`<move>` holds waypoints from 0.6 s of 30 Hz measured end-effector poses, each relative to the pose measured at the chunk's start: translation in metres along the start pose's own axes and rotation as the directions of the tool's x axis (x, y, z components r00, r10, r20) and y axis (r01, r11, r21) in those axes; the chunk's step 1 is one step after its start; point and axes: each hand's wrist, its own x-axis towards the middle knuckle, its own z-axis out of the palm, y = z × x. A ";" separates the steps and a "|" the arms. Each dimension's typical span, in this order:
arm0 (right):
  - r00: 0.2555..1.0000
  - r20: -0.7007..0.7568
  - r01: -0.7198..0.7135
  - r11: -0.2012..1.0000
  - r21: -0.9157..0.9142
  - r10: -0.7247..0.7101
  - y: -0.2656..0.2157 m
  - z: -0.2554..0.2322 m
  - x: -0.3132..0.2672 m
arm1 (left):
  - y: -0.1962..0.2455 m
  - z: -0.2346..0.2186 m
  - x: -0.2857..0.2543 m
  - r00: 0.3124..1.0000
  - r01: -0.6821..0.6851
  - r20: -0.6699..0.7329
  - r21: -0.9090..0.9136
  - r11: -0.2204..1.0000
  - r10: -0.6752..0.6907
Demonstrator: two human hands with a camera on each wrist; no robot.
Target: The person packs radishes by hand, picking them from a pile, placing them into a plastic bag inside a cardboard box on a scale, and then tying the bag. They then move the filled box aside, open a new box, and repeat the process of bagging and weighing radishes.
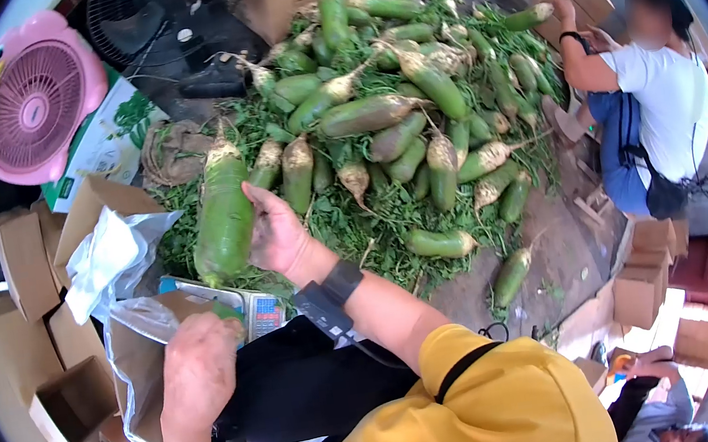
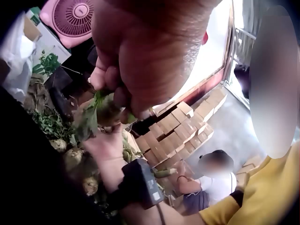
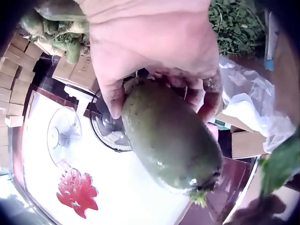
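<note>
In the head view a big green radish [image 1: 223, 215] stands nearly upright, root end up, in my right hand [image 1: 278, 235]. Seen in the right wrist view, the fingers of my right hand [image 3: 154, 42] curl round the root end of the radish [image 3: 171, 136], and a short green stub shows at its other end. My left hand [image 1: 199, 364] is curled just below the radish, with a bit of green leaf at its fingertips. The left wrist view shows my left hand [image 2: 150, 56] pinching green leaves [image 2: 96, 115].
A large pile of radishes [image 1: 377, 117] with loose leaves lies ahead. A digital scale [image 1: 264, 311] sits beside my left hand, near a plastic-lined box [image 1: 137, 362]. Cardboard boxes [image 1: 76, 405] and a pink fan [image 1: 35, 105] stand left. Another person [image 1: 657, 95] sits right, holding a radish.
</note>
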 end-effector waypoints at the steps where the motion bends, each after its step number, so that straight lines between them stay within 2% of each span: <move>1: 1.000 -0.005 0.014 1.000 0.007 -0.014 -0.001 -0.005 -0.003 | -0.001 -0.001 0.003 0.999 0.044 -0.029 0.009 0.999 -0.043; 2: 0.996 -0.091 0.022 0.999 -0.042 -0.025 0.000 -0.013 -0.004 | 0.001 -0.012 0.007 0.981 0.192 0.002 0.062 0.979 -0.193; 3: 0.984 -0.174 0.021 0.995 -0.093 -0.037 0.002 -0.020 -0.005 | 0.000 -0.012 0.013 0.970 0.231 -0.093 0.080 0.970 -0.223; 4: 0.984 -0.172 0.022 0.996 -0.089 -0.037 0.002 -0.026 -0.007 | 0.000 -0.011 0.017 0.949 0.272 -0.192 0.092 0.958 -0.251; 5: 0.965 -0.246 0.030 0.972 -0.233 -0.089 0.001 -0.033 -0.010 | -0.006 -0.012 0.014 0.948 0.274 -0.193 0.093 0.957 -0.253; 7: 0.920 -0.328 0.044 0.886 -0.462 -0.217 -0.004 -0.036 -0.017 | -0.023 -0.016 0.006 0.848 0.506 -0.176 -0.012 0.862 -0.500; 8: 0.920 -0.327 0.040 0.884 -0.465 -0.214 -0.006 -0.034 -0.021 | -0.023 -0.020 0.003 0.845 0.509 -0.180 -0.015 0.861 -0.503; 10: 0.864 -0.339 0.089 0.776 -0.625 -0.372 -0.010 -0.033 -0.026 | -0.021 -0.031 -0.001 0.708 0.694 -0.163 -0.019 0.719 -0.687; 11: 0.842 -0.340 0.142 0.779 -0.611 -0.419 -0.011 -0.031 -0.026 | -0.047 -0.032 -0.026 0.816 0.573 -0.186 0.132 0.809 -0.547; 12: 0.835 -0.345 0.146 0.777 -0.612 -0.429 -0.010 -0.032 -0.025 | -0.064 -0.038 -0.054 0.821 0.566 -0.178 0.128 0.815 -0.542; 14: 0.780 -0.320 0.221 0.715 -0.663 -0.538 -0.007 -0.037 -0.018 | -0.080 -0.044 -0.093 0.741 0.654 -0.214 0.014 0.756 -0.637; 16: 0.766 -0.283 0.305 0.714 -0.630 -0.577 0.001 -0.030 -0.012 | -0.046 -0.042 -0.092 0.797 0.567 -0.473 0.376 0.733 -0.375; 18: 0.776 -0.223 0.372 0.714 -0.594 -0.590 0.011 -0.006 -0.007 | -0.059 -0.050 -0.137 0.771 0.592 -0.485 0.306 0.745 -0.413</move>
